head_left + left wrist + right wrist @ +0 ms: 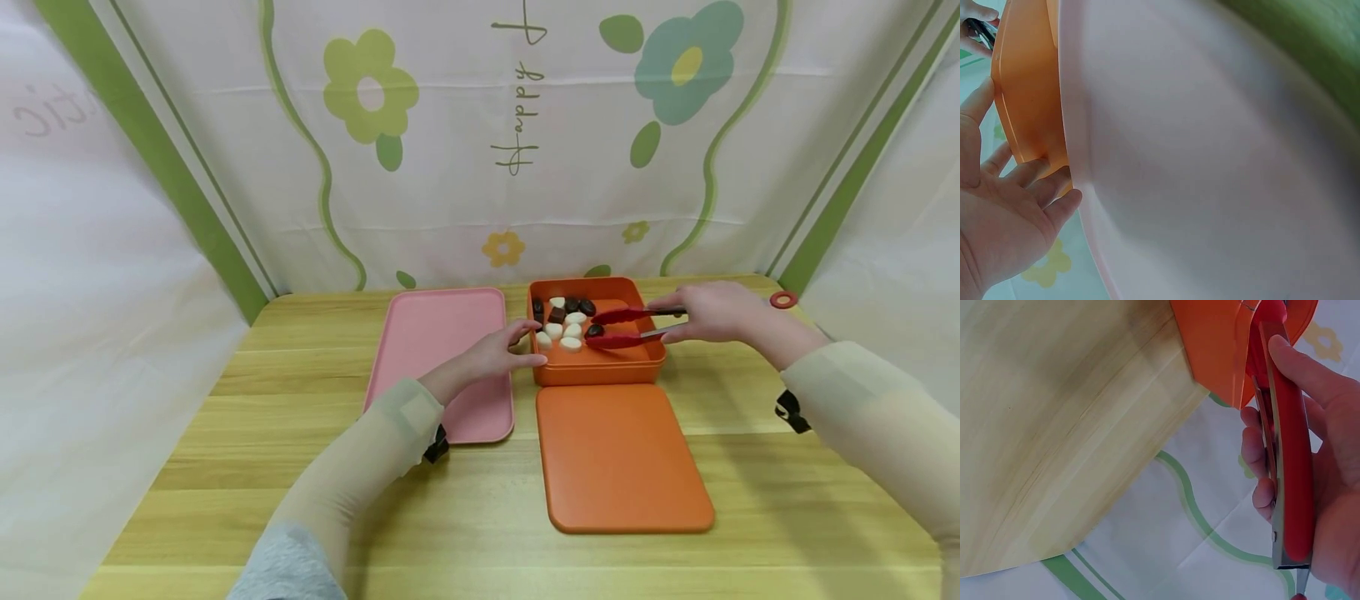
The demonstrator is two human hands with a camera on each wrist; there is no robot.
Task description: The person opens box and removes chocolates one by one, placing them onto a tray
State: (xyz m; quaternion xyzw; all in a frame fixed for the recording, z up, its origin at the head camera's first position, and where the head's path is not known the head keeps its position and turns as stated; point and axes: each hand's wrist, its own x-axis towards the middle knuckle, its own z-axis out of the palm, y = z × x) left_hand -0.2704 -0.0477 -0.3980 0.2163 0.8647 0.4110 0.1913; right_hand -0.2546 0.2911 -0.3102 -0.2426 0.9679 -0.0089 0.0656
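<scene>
My right hand (720, 312) grips a pair of red-tipped tongs (630, 316) by the handles; the right wrist view shows the thumb and curled fingers round the red handle (1294, 456). The tongs' spread tips are inside an orange box (600, 373), on either side of a dark oval piece (594, 331). Several white pieces (570, 343) and dark pieces (587, 307), which look like chocolates, lie mostly in the box's left half. With extended fingers my left hand (495, 354) touches the box's left side. In the left wrist view its fingertips (1035, 165) lie against the orange wall.
Left of the box lies a pink tray (442, 325), partly under my left forearm. An orange lid (626, 458) lies flat in front of the box. The wooden table (277, 400) meets a flower-printed curtain (450, 192) at the back.
</scene>
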